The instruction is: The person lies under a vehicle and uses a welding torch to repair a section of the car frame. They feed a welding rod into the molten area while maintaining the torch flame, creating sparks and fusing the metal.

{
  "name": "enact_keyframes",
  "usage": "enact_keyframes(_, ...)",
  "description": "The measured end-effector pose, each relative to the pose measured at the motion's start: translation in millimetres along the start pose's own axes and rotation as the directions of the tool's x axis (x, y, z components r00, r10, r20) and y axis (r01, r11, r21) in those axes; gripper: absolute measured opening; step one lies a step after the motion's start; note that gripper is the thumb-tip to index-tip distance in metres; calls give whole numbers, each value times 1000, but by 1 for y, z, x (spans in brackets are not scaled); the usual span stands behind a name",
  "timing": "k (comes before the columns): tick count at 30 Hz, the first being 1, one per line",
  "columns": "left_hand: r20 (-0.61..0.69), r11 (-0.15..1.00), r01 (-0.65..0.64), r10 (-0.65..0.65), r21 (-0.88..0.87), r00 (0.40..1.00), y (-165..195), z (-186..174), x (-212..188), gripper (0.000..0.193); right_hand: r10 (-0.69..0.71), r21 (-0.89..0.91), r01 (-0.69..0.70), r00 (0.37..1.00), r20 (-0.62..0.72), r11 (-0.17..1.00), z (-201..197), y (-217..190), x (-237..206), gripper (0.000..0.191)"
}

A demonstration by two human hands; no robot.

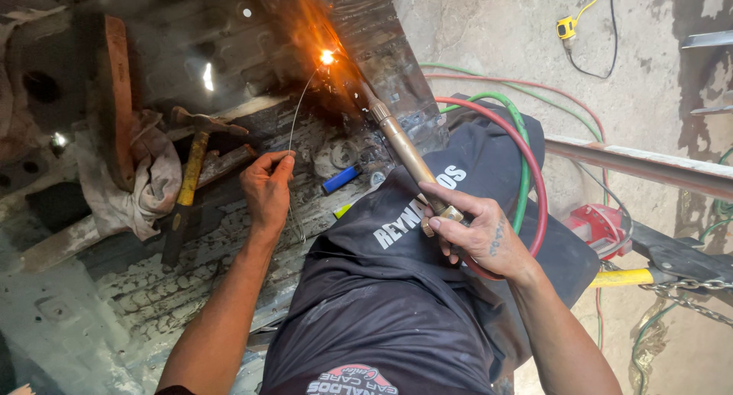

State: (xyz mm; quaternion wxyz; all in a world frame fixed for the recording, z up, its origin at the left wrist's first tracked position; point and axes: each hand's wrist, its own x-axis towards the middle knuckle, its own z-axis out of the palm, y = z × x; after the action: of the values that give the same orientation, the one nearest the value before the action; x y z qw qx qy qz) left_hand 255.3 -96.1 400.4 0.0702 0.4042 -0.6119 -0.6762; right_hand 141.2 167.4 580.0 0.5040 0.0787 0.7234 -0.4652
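Torch (401, 147) tip hidden in flame glare (327, 57)

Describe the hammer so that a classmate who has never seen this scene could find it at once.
Start at the left hand, which pinches a thin filler wire. Left of it, beside a crumpled grey rag, lies the hammer. Its yellow-and-black handle and rusty head distinguish it from the small blue lighter on the hand's other side.

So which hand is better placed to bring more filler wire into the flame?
Left, probably. The left hand already pinches the thin filler wire, which curves up toward the flame. The right hand is busy gripping the brass torch.
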Motion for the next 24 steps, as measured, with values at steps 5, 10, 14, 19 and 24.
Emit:
enact_keyframes(5, -11, 1000, -18, 18, 21, 1000, 0, 0, 0, 17, -2, -6, 2, 1000, 8, 1000, 0, 2, 0, 54)
enact_keyframes(10, -13, 999, -15, 16, 43, 1000, -1, 0, 0, 17, -6, 17, 6, 1000, -1, 1000, 0, 3, 1, 55)
enact_keyframes(14, -4, 999, -41, 41, 27, 999, -2, 1, 0, 18, -8, -2, 8, 1000, 3, 1000, 0, 4, 1, 55)
enact_keyframes(19, -12, 998, 20, -20, 58, 1000, -3, 1, 1, 18, -10, -1, 10, 1000, 3, 1000, 0, 5, 1, 55)
enact_keyframes(24, -4, 999, -23, 23, 22, 1000, -5, 1, 0, 18, -27, 24, 27, 999, 27, 999, 0, 5, 0, 53)
